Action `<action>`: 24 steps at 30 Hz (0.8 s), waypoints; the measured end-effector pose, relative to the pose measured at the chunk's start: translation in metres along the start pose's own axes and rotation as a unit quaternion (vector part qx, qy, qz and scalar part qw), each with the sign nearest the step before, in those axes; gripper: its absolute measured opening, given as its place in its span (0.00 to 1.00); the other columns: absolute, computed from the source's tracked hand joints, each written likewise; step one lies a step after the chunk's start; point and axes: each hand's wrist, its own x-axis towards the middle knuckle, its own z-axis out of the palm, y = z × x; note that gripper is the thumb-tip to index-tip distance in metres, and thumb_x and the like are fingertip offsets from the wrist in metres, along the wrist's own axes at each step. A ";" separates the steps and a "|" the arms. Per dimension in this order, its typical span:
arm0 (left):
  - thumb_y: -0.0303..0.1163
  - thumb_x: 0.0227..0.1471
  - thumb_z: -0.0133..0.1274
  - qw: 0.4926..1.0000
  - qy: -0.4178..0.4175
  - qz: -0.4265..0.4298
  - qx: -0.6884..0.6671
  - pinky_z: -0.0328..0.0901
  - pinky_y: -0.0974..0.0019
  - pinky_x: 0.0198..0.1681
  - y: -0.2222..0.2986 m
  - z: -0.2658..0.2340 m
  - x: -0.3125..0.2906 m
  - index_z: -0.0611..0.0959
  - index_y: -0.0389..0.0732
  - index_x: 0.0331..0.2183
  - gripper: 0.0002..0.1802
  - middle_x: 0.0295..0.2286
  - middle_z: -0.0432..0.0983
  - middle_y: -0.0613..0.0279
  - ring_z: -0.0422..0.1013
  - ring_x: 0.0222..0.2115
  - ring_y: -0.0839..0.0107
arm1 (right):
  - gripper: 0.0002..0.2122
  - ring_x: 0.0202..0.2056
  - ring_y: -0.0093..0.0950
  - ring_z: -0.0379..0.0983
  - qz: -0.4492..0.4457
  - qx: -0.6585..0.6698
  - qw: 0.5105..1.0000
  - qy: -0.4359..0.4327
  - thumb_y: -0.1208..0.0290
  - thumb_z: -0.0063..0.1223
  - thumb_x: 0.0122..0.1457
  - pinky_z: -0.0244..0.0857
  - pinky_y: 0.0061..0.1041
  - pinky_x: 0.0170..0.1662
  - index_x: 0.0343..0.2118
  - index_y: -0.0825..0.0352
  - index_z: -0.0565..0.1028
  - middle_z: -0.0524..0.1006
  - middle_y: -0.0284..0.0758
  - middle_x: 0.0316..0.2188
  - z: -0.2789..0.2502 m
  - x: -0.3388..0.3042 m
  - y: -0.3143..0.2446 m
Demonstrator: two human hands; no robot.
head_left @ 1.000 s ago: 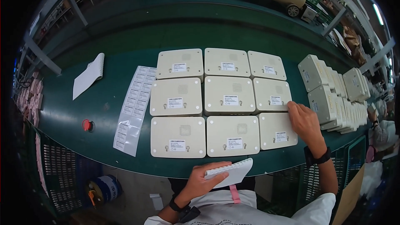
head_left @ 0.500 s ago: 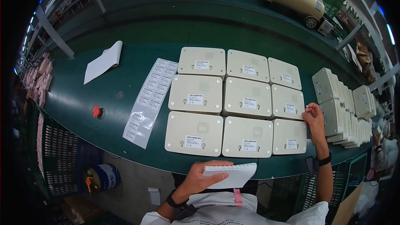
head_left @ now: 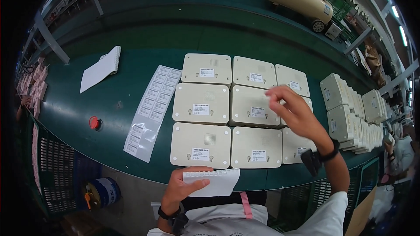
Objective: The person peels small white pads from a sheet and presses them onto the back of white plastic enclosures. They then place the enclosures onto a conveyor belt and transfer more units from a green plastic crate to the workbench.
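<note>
Cream plastic boxes [head_left: 256, 98] lie in a three-by-three block on the green table. Each bears a white printed label, a patch of small holes and keyhole slots. White round pads sit at the corners of several. My left hand [head_left: 186, 185] grips a folded white sheet [head_left: 216, 185] at the table's near edge, thumb on top; small bumps line the sheet's upper fold. My right hand [head_left: 295, 109] is over the middle row, its thumb and forefinger pinched at the right upper corner of the central box. Whatever is between those fingertips is too small to make out. The right hand partly hides the right column.
Left of the block lies a label sheet [head_left: 153, 105], some labels gone. Farther left are another white sheet [head_left: 103, 70] and a red round object [head_left: 94, 123]. More cream boxes [head_left: 343, 118] stand stacked at right. A green crate [head_left: 57, 166] is at lower left.
My right hand has moved left from the right column's outer edge to the central box. My left hand has shifted left with the white sheet. The whole view has shifted slightly.
</note>
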 end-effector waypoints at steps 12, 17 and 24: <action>0.23 0.46 0.65 1.000 -0.024 0.008 0.009 0.70 0.71 0.43 0.007 0.006 -0.001 0.86 0.34 0.41 0.17 0.37 0.83 0.58 0.76 0.37 0.74 | 0.08 0.43 0.26 0.68 -0.006 -0.046 0.999 0.004 0.70 0.48 0.67 0.63 0.23 0.49 0.38 0.70 0.74 0.71 0.36 0.49 0.036 0.104 0.058; 0.23 0.46 0.65 0.999 -0.038 0.015 0.012 0.70 0.71 0.43 0.005 0.003 0.002 0.86 0.35 0.42 0.17 0.37 0.83 0.57 0.76 0.37 0.73 | 0.08 0.42 0.26 0.68 -0.008 -0.056 0.998 0.019 0.70 0.48 0.67 0.64 0.23 0.48 0.39 0.71 0.74 0.71 0.37 0.49 0.040 0.105 0.056; 0.23 0.47 0.65 0.999 -0.042 0.019 0.018 0.70 0.70 0.43 0.007 0.004 0.003 0.86 0.35 0.42 0.17 0.38 0.83 0.57 0.76 0.38 0.73 | 0.06 0.40 0.29 0.72 -0.020 -0.090 0.995 0.044 0.73 0.50 0.65 0.67 0.24 0.46 0.38 0.72 0.76 0.73 0.38 0.47 0.043 0.104 0.053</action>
